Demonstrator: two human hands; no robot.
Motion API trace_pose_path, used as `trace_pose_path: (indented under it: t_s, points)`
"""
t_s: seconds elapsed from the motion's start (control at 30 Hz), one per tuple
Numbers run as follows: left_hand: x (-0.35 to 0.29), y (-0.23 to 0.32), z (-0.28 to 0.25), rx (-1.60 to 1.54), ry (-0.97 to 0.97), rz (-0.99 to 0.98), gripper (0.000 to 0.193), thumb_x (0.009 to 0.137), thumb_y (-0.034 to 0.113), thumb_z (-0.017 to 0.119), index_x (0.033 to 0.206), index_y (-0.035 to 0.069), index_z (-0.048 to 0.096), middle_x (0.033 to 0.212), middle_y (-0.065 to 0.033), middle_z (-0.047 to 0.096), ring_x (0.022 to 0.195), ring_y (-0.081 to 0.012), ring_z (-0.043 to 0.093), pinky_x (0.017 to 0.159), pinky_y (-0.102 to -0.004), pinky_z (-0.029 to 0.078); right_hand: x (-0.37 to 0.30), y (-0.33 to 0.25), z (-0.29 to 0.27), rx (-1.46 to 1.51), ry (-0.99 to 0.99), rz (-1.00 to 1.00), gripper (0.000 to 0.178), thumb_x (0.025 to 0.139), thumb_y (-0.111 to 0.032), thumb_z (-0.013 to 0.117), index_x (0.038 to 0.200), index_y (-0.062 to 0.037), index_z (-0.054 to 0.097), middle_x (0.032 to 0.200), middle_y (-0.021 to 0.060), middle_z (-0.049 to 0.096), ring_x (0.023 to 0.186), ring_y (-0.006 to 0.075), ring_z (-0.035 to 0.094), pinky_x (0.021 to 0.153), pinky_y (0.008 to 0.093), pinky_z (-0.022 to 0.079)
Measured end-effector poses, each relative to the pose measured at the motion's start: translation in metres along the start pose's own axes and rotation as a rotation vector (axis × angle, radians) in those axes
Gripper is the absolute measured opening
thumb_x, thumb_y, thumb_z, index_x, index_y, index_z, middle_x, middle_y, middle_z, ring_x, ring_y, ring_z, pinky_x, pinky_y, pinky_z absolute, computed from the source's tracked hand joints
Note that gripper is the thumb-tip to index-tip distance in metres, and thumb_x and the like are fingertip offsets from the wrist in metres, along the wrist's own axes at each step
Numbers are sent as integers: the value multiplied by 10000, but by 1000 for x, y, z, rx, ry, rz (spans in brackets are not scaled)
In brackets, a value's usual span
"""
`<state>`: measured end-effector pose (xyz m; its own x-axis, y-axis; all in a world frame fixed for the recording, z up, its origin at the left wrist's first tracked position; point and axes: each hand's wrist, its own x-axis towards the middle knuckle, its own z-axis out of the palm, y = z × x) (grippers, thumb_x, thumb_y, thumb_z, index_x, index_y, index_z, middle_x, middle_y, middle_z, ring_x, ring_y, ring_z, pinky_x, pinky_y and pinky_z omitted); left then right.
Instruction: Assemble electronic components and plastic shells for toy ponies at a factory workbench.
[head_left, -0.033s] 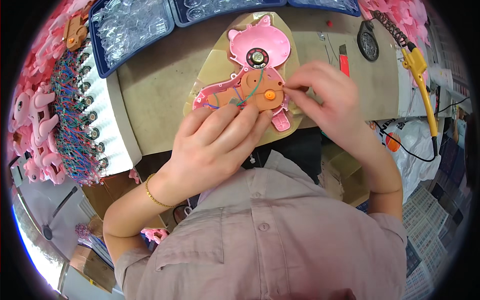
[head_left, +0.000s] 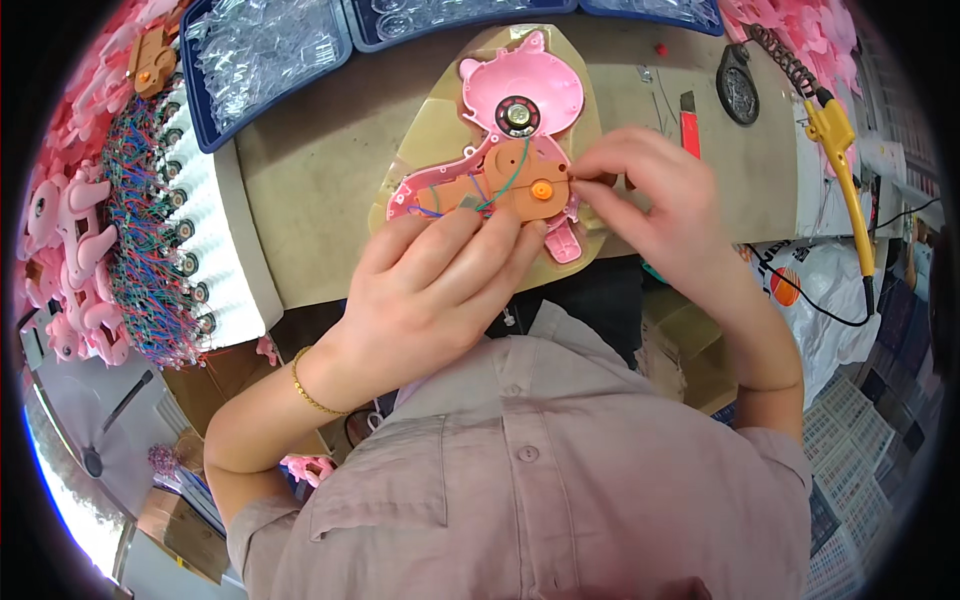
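A pink animal-shaped toy shell half (head_left: 562,92) lies in a tan tray-like holder (head_left: 432,122) on the bench. In its head part sits a round black-and-gold speaker (head_left: 518,117). Across the body lies a brown plastic gearbox (head_left: 508,160) with an orange knob (head_left: 542,190); green and blue wires cross it. My left hand (head_left: 425,275) presses its bunched fingertips on the gearbox's near edge, the thumb hidden. At the gearbox's right edge, my right hand (head_left: 655,195) has thumb and forefinger pinched together. Whatever is between them is too small to make out.
Blue bins (head_left: 345,55) of clear plastic parts line the back. At left, wired speakers (head_left: 185,232) stand in white foam beside pink shells (head_left: 85,225). At right are a red-handled blade (head_left: 690,130), a black oval object (head_left: 738,85) and a yellow tool (head_left: 832,130) on a coiled cord.
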<state>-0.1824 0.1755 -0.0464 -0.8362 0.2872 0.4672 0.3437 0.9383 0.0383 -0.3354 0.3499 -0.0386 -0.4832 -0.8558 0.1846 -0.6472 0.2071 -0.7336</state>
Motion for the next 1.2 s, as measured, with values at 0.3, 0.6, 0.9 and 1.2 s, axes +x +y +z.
trace_pose_path:
  t_s: [0.3,0.6,0.9,1.2]
  points:
    - [2,6,-13,158,-169,28,432,684,147,625,1114,143,658,1096,7,580,950,-125,514,752,-271,395,8,-17,-10,338,-96,450,146,839,-32,634,969,23,668,872,49,682,777,93,611,696,226,482]
    - [12,1,-18,97,-259,74,440,671,159,603,1105,105,653,1109,-7,559,964,-136,525,749,-272,408,-1,-19,1,90,36,321,89,816,-26,639,894,8,664,869,71,638,807,151,599,724,263,470]
    - [6,3,-16,35,-230,15,419,679,151,603,1093,102,643,1109,-14,556,969,-141,522,769,-286,404,-15,-11,15,-149,86,79,138,749,-2,688,884,-3,662,892,84,592,834,212,576,719,306,453]
    - [2,5,-12,66,-210,26,419,680,145,598,1095,106,639,1124,-20,555,966,-146,517,768,-280,415,-4,-16,2,-408,-15,-235,185,675,-2,704,843,-17,627,822,68,583,769,248,561,651,333,422]
